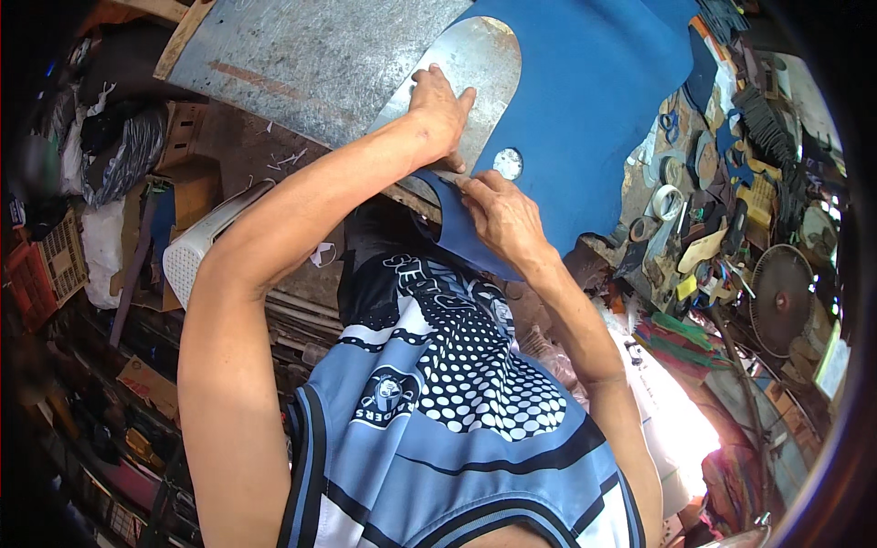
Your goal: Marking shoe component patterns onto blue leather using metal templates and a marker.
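Observation:
A shiny metal plate [484, 68] with a rounded end, shaped like a sole template, lies along the left edge of a blue sheet [585, 119]. My left hand [438, 114] presses it flat, fingers spread across its surface. At the plate's near end, my right hand [501, 217] is closed, its fingertips pinched at the plate's edge; whatever they hold is too small to make out. Beneath that hand, a cut flap of the blue sheet [480, 248] hangs over the table edge toward my body. A round hole [508, 163] in the sheet shows a pale surface.
The metal-topped table [283, 55] extends to the far left. On the right, tape rolls [668, 202], blue-handled scissors [670, 126] and many scraps crowd the surface, with a round fan [783, 300] beyond. A white plastic stool [206, 242] and crates [46, 269] stand left.

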`<state>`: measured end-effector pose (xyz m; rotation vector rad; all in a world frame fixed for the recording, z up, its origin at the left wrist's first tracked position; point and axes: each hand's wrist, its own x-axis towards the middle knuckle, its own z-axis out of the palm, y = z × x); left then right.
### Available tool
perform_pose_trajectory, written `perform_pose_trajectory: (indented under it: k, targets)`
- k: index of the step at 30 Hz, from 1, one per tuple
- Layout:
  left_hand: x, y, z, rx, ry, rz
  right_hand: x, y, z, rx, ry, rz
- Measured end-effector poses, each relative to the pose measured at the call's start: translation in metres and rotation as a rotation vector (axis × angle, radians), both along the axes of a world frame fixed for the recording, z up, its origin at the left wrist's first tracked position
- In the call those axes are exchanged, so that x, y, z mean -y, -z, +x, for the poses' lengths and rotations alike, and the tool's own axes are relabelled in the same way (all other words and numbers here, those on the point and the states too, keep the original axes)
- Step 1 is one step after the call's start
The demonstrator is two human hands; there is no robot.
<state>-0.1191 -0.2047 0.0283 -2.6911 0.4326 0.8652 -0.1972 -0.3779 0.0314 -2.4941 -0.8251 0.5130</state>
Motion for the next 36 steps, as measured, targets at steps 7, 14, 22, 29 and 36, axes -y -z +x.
perform_pose_trajectory:
  k: [7,14,22,29,36]
  targets:
    - [-0.001,0.001,-0.002,0.003,-0.007,0.001,0.034,-0.009,0.024,-0.030,-0.089,-0.089]
    - [-0.005,0.004,-0.001,0.057,-0.025,-0.066,0.036,-0.009,0.033,-0.054,-0.103,-0.081]
    - [-0.045,0.037,-0.057,0.330,-0.326,-0.656,0.057,0.005,0.026,-0.065,-0.038,0.163]
    - [-0.076,0.047,-0.051,0.272,-0.790,-1.258,-0.003,0.016,-0.038,-0.340,0.923,0.572]
    - [-0.121,0.058,-0.016,-0.439,-1.159,-1.570,-0.050,0.026,-0.046,-0.265,1.140,0.673]
